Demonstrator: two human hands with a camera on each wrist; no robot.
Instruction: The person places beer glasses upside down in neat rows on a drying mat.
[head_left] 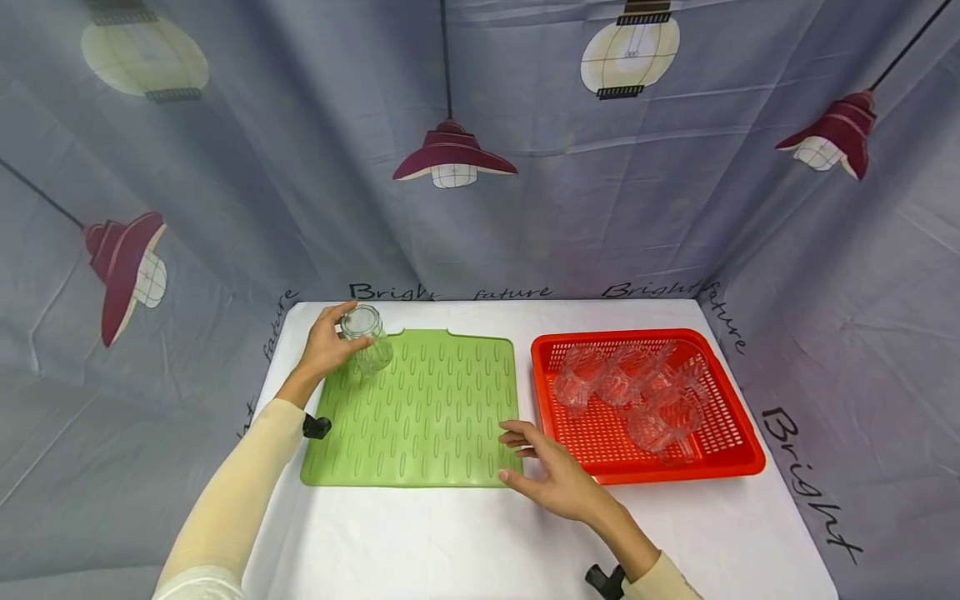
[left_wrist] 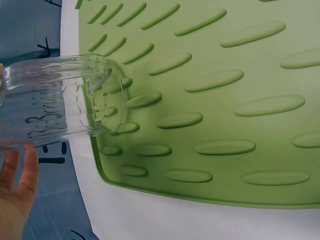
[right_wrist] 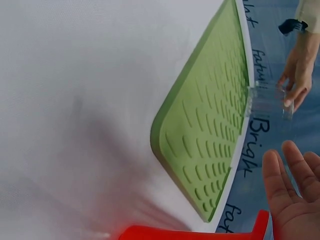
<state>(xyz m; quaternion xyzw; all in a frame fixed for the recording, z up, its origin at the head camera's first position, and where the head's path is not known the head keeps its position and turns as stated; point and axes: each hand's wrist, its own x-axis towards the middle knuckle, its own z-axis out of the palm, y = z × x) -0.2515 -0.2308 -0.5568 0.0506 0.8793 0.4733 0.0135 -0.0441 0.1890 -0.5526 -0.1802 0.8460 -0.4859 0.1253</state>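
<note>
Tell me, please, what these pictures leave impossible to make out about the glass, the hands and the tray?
- Clear cups in the red tray: head view, they overlap, so no count.
- Glass: left wrist view, the edge cuts off its base, and whether its rim touches the green mat is unclear.
- Right hand: right wrist view, only fingers show.

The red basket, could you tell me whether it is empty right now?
No, the red basket holds several clear glass cups lying piled together inside it.
</note>
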